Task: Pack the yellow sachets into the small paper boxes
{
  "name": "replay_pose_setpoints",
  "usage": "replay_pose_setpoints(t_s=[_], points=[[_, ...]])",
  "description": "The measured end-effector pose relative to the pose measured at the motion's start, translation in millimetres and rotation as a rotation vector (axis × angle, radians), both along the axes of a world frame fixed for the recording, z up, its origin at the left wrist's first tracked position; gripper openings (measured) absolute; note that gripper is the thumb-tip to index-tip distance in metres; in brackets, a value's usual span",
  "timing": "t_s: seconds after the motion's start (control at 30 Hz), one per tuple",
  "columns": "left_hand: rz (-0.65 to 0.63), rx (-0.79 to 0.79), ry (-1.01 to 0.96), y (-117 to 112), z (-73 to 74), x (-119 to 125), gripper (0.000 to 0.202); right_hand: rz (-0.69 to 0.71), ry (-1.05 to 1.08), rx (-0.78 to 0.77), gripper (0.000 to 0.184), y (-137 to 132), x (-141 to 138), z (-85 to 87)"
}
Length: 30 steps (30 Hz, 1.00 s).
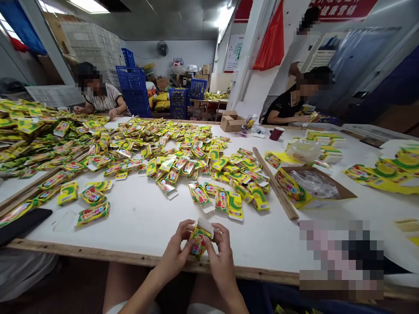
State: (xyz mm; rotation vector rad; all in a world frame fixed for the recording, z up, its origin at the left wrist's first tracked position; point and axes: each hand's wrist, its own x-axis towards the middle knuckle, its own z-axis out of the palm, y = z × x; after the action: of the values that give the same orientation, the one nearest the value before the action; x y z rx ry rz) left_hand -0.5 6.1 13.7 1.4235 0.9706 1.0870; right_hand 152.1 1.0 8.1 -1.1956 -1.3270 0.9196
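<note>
Between my two hands, just above the table's near edge, is a small yellow and green printed carton (199, 244) with its white end flap raised. My left hand (178, 246) grips its left side, thumb on the front face. My right hand (222, 250) holds the other side, with the thumb pressed on the printed front and the fingers at the flap. Beyond them on the white table (137, 226) lie a few similar cartons (221, 201), the closest to my hands. Farther back spreads a large loose heap of the same cartons (183, 163).
A wooden strip (275, 185) runs along the table on the right, beside an open display box (314, 200) with clear plastic inside. A dark phone-like slab (22, 224) lies at the left edge. Co-workers sit across the table at left (103, 98) and right (288, 104).
</note>
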Motion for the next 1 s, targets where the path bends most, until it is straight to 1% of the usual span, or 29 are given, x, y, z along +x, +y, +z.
replay_pose_setpoints(t_s=[0.07,0.13,0.23,0.3,0.4,0.5,0.57,0.63,0.73,0.8,0.9,1.0], points=[[-0.001,-0.015,-0.022,-1.1,0.3,0.1,0.038,0.013,0.011,0.013,0.033,-0.2,0.6,-0.1],[0.023,-0.034,-0.083,-0.7,1.2,-0.6,0.039,0.037,0.042,0.008,0.034,0.3,2.6,-0.1],[0.023,-0.110,-0.203,2.2,4.4,-2.4,0.045,0.074,0.112,-0.046,0.034,2.5,6.3,0.5],[0.015,-0.180,-0.249,5.0,6.6,-3.0,0.050,0.086,0.185,-0.090,0.035,5.5,7.5,1.5],[0.034,-0.234,-0.239,8.8,8.4,-2.2,0.052,0.094,0.277,-0.139,0.035,10.8,7.2,2.6],[0.025,-0.229,-0.235,9.8,9.1,-1.3,0.051,0.098,0.268,-0.142,0.034,13.3,6.6,1.6],[0.002,-0.184,-0.230,8.2,9.6,-1.7,0.048,0.090,0.220,-0.113,0.033,11.4,6.6,0.4],[0.006,-0.091,-0.169,4.9,9.3,-3.0,0.041,0.057,0.138,-0.053,0.028,7.0,6.5,0.2],[0.093,0.091,-0.024,-1.3,4.7,-5.5,0.030,-0.007,0.003,0.053,0.018,-1.7,5.6,3.6],[0.147,0.195,0.033,-4.8,-1.3,-6.8,0.027,-0.009,-0.034,0.110,0.014,-6.2,4.4,7.1],[0.183,0.338,0.074,-7.5,-10.4,-8.0,0.032,0.022,-0.042,0.171,0.013,-10.0,3.4,9.7],[0.183,0.493,0.085,-7.9,-14.4,-9.2,0.042,0.047,-0.061,0.226,0.016,-12.1,3.9,7.7]])
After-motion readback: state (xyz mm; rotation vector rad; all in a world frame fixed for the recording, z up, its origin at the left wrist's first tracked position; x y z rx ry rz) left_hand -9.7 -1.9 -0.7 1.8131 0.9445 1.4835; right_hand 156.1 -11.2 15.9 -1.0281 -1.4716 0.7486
